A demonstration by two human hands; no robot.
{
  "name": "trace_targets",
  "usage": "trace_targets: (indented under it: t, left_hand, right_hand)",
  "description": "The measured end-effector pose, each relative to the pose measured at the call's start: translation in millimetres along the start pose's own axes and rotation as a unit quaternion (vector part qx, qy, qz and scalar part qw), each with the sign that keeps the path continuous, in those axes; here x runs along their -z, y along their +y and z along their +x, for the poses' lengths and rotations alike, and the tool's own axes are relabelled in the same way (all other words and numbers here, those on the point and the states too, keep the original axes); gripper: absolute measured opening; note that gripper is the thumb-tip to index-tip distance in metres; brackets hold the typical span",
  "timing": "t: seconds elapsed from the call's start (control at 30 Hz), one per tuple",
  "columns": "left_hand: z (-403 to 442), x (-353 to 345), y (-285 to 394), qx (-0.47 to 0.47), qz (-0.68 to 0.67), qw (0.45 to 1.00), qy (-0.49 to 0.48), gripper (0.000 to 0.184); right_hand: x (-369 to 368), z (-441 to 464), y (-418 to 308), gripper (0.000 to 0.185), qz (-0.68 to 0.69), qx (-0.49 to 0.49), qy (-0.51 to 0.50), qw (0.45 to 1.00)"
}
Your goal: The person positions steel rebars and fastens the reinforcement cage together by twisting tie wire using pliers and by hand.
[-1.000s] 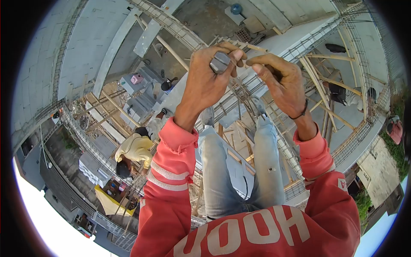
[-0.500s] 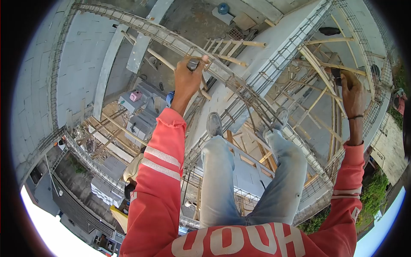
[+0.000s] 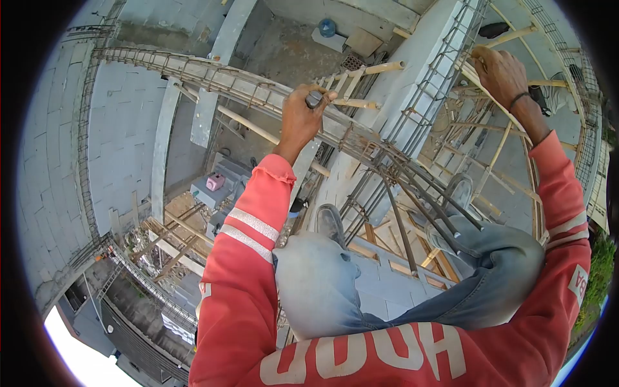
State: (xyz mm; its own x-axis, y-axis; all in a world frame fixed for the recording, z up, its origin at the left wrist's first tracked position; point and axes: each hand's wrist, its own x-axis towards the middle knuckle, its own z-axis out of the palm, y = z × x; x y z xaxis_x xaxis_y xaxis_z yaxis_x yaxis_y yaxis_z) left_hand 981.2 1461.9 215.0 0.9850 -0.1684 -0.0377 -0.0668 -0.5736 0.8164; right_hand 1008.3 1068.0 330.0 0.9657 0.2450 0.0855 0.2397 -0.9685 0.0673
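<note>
Right hand (image 3: 500,76) has swung farther out near the rebar cage (image 3: 433,77), grip unclear; left hand (image 3: 302,119) clamps a dark tool (image 3: 314,99); near bars (image 3: 401,231) stand bare of concrete.

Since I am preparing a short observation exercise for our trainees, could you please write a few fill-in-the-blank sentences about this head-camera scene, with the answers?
1. The left hand grips a dark object, and the red left sleeve bears ____ white stripes.
2. The right hand has a dark band around its ____.
3. The small container, left of that sleeve in the view, is ____ in colour.
4. The round container near the top edge of the view is ____ in colour.

Missing words: two; wrist; pink; blue.
</note>
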Motion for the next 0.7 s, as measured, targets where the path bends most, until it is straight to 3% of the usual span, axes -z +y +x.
trace_targets:
  t: [0.1, 0.17, 0.2, 0.23, 0.3, 0.43, 0.5, 0.57, 0.7]
  left_hand:
    - [-8, -21, -24, -0.056, 0.072, 0.996, 0.024, 0.038]
    - [-10, -25, -29, 0.081, 0.087, 0.989, -0.087, 0.043]
    - [-13, -30, -41, 0.057, 0.098, 0.990, -0.090, 0.047]
    - [-17, -35, -51, 0.050, 0.093, 0.990, -0.092, 0.047]
    - [-26, -42, -67, 0.001, 0.170, 0.983, -0.075, 0.048]
    - [-45, -58, -90, 0.025, 0.241, 0.967, -0.080, 0.048]
    - [-49, -63, -98, 0.016, 0.245, 0.967, -0.065, 0.047]
    - [-51, -65, -107, 0.012, 0.253, 0.966, -0.055, 0.046]
    - [-40, -60, -101, 0.091, 0.230, 0.960, -0.130, 0.043]
  right_hand:
    - [-14, 1, -3, 0.013, -0.065, 0.045, -0.008, 0.997]
    - [-14, -13, -5, 0.013, -0.085, 0.065, -0.003, 0.994]
    - [-11, -22, -8, 0.013, -0.099, 0.090, -0.002, 0.991]
    - [-4, -29, -9, 0.013, -0.106, 0.086, -0.003, 0.991]
    - [11, -46, -14, 0.012, -0.174, 0.068, -0.111, 0.976]
    - [20, -84, -14, 0.013, -0.180, 0.074, -0.081, 0.977]
    - [20, -94, -18, 0.012, -0.144, 0.020, -0.152, 0.978]
    - [13, -108, -21, 0.010, -0.118, 0.030, -0.142, 0.982]
    - [-4, -119, -33, 0.008, -0.118, 0.002, -0.161, 0.980]
